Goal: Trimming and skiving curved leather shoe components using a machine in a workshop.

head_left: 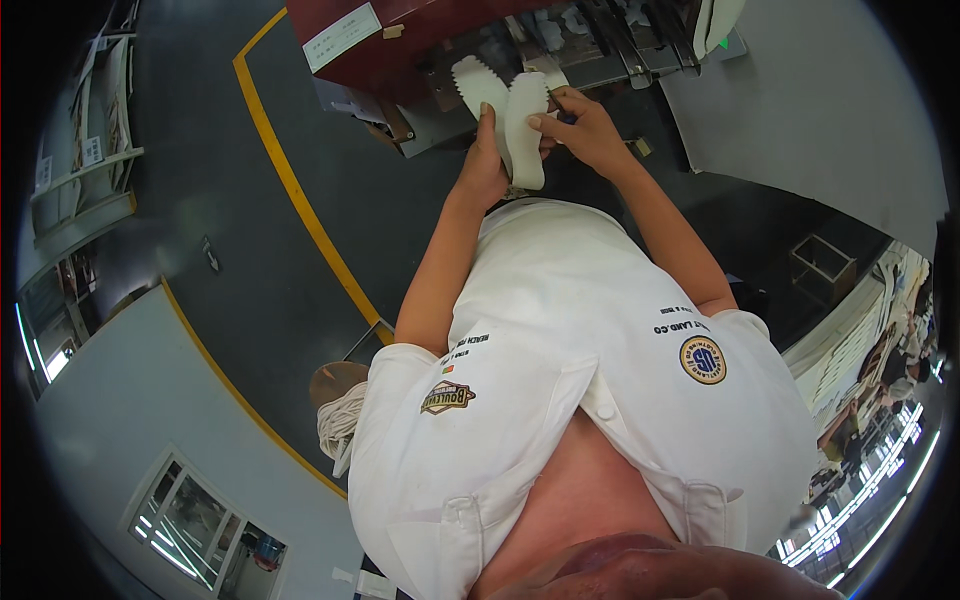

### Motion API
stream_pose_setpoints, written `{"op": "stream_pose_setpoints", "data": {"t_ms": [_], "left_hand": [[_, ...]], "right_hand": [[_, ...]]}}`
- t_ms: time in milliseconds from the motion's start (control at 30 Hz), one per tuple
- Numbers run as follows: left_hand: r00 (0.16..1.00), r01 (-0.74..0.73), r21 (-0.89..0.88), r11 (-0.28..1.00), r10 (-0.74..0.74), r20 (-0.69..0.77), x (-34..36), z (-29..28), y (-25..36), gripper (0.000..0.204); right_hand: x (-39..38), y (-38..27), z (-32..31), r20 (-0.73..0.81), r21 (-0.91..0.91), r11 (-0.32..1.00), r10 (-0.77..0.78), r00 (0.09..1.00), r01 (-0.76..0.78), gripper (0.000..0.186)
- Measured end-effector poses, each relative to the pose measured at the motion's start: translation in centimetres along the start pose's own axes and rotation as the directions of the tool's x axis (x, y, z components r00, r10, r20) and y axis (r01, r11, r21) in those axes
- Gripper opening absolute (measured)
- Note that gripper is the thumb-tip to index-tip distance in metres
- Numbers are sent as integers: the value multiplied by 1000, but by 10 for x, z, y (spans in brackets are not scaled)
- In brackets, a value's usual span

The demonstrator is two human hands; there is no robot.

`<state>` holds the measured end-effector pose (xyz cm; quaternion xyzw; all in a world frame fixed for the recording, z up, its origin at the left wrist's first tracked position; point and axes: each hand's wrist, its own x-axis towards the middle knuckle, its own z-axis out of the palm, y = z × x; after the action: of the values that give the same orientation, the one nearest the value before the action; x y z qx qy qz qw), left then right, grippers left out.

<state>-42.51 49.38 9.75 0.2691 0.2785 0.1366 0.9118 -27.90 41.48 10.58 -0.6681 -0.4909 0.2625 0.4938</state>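
In the head view, a yellow line (290, 175) crosses the dark grey floor (190, 170) beside a dark red machine (430, 30). At the machine's near edge, the left hand (484, 170) grips white zigzag-edged strips (524, 130) from one side; the right hand (594, 135) pinches them opposite.
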Motion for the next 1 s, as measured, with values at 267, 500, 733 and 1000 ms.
{"op": "stream_pose_setpoints", "data": {"t_ms": [267, 500, 733, 1000], "left_hand": [[728, -401, 773, 492, 683, -57, 3, -26, 15, 32], [788, -403, 704, 585, 612, -57, 2, -21, 32, 34], [768, -451, 423, 786, 584, -264, -29, -67, 54, 25], [998, -58, 133, 989, 58, 0, -29, -49, 50, 25]], "right_hand": [[-24, -1, -70, 220, 485, 685, 506, 834, -543, 19], [-33, 19, -136, 340, 460, 631, 525, 780, -625, 22], [-100, 73, -249, 7, 733, 608, 442, 897, -305, 25], [-60, 24, -156, 206, 524, 609, 588, 783, -595, 32]]}}
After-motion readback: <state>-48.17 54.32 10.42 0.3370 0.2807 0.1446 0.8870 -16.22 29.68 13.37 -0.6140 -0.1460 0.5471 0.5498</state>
